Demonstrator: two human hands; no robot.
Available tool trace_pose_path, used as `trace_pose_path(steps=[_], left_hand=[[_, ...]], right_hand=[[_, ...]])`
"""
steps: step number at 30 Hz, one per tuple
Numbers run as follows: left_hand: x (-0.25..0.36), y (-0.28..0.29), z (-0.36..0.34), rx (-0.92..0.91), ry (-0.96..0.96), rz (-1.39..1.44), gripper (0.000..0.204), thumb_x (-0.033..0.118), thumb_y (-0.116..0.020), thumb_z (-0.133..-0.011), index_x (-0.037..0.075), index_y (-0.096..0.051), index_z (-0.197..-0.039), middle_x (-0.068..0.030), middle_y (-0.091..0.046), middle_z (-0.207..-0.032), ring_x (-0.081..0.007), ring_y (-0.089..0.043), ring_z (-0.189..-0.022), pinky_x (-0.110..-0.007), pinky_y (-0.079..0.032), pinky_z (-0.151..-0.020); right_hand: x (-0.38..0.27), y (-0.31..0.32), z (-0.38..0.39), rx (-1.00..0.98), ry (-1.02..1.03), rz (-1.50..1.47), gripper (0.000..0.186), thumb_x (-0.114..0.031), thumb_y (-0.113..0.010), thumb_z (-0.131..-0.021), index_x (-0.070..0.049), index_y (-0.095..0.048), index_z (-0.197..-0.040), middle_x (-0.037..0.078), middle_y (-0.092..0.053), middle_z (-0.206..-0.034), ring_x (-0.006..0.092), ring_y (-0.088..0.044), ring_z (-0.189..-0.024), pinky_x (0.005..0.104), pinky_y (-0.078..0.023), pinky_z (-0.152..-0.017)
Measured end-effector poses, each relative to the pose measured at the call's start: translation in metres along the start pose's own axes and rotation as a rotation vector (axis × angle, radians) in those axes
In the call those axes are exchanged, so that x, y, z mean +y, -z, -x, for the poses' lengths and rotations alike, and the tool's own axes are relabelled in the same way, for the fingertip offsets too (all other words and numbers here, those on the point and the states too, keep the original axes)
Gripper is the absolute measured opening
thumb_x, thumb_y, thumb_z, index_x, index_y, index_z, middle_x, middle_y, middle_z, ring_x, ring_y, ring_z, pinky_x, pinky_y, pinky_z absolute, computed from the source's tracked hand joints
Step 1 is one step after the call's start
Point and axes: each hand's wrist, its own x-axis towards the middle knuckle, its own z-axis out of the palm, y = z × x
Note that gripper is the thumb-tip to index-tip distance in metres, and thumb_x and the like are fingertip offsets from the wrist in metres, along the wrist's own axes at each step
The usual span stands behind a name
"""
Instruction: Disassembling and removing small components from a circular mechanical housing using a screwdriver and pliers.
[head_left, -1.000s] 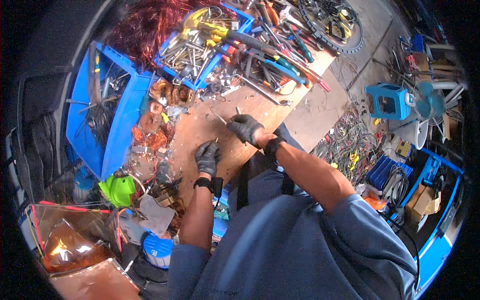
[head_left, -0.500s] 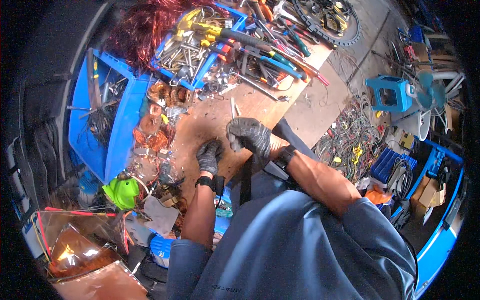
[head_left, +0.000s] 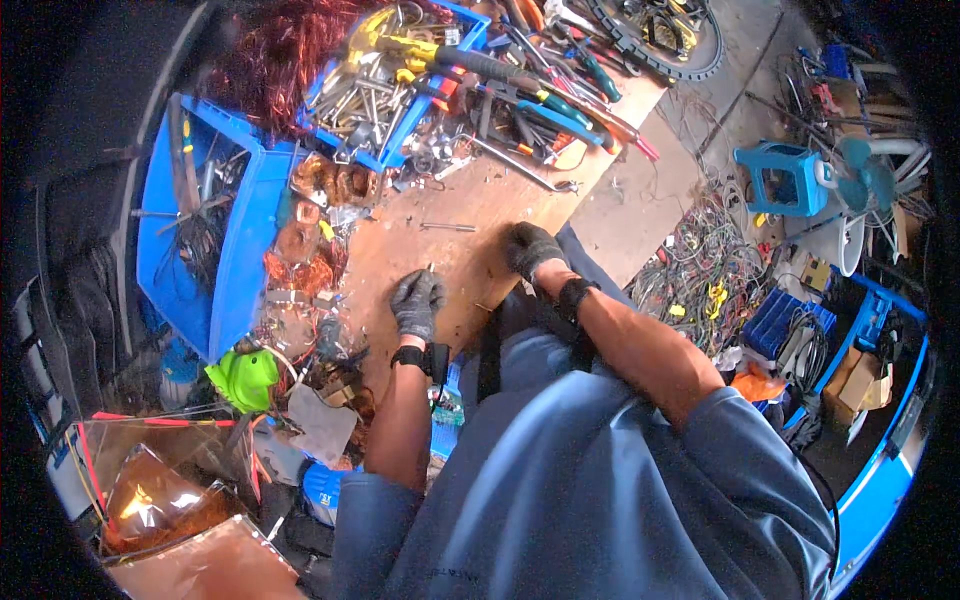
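Observation:
Both hands wear grey knit gloves over a wooden board. My left hand (head_left: 417, 303) rests at the board's near left with its fingers curled closed. A small pale tip (head_left: 431, 267) pokes out by its fingertips; what it belongs to is hidden. To the right, near the board's edge, my right hand (head_left: 533, 252) is closed too, fingers bent under, and anything inside is out of sight. Between and beyond the hands, a thin metal rod (head_left: 447, 227) lies flat on the wooden board (head_left: 400, 250), touched by neither hand.
Blue bin (head_left: 255, 215) with wires and tools stands left, beside copper coils (head_left: 300, 245). A blue tray (head_left: 395, 140) of metal pieces and piled hand tools (head_left: 540, 110) fill the far side. Tangled wires (head_left: 700, 270) and a teal fan (head_left: 785, 180) lie right.
My right hand has moved right and lowered toward the board's edge. My left hand has turned slightly, showing the pale tip. The rod now lies crosswise on the board.

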Motion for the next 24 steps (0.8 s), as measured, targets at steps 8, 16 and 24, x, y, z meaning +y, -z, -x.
trace_pose_path(steps=[8, 16, 24], left_hand=[[-0.013, 0.001, 0.018, 0.022, -0.078, 0.032, 0.014, 0.018, -0.073, -0.094, 0.007, -0.069, -0.102, -0.0023, -0.069, -0.083, -0.0106, -0.060, -0.063, -0.025, -0.048, -0.053], [-0.022, 0.016, 0.012, 0.095, -0.316, -0.342, 0.011, 0.010, -0.074, -0.090, 0.008, -0.071, -0.101, 0.0005, -0.067, -0.090, -0.0117, -0.060, -0.077, -0.027, -0.052, -0.066], [-0.051, 0.022, -0.005, 0.143, -0.283, -0.218, 0.010, 0.006, -0.072, -0.087, 0.008, -0.072, -0.097, 0.0013, -0.068, -0.093, -0.0127, -0.061, -0.084, -0.029, -0.053, -0.077]], right_hand=[[-0.014, 0.017, 0.018, -0.316, 0.158, 0.057, 0.037, -0.035, -0.065, -0.090, -0.007, -0.072, -0.113, 0.021, -0.068, -0.119, 0.0330, -0.066, -0.108, 0.0399, -0.050, -0.096], [-0.080, -0.058, 0.012, -0.603, 0.594, 0.558, 0.032, -0.026, -0.059, -0.092, -0.014, -0.071, -0.119, 0.013, -0.069, -0.125, 0.0295, -0.068, -0.111, 0.0448, -0.054, -0.093], [-0.104, -0.052, 0.021, -0.378, 0.502, 0.287, 0.027, -0.031, -0.057, -0.093, -0.015, -0.076, -0.103, 0.009, -0.076, -0.106, 0.0284, -0.072, -0.095, 0.0422, -0.056, -0.090]])
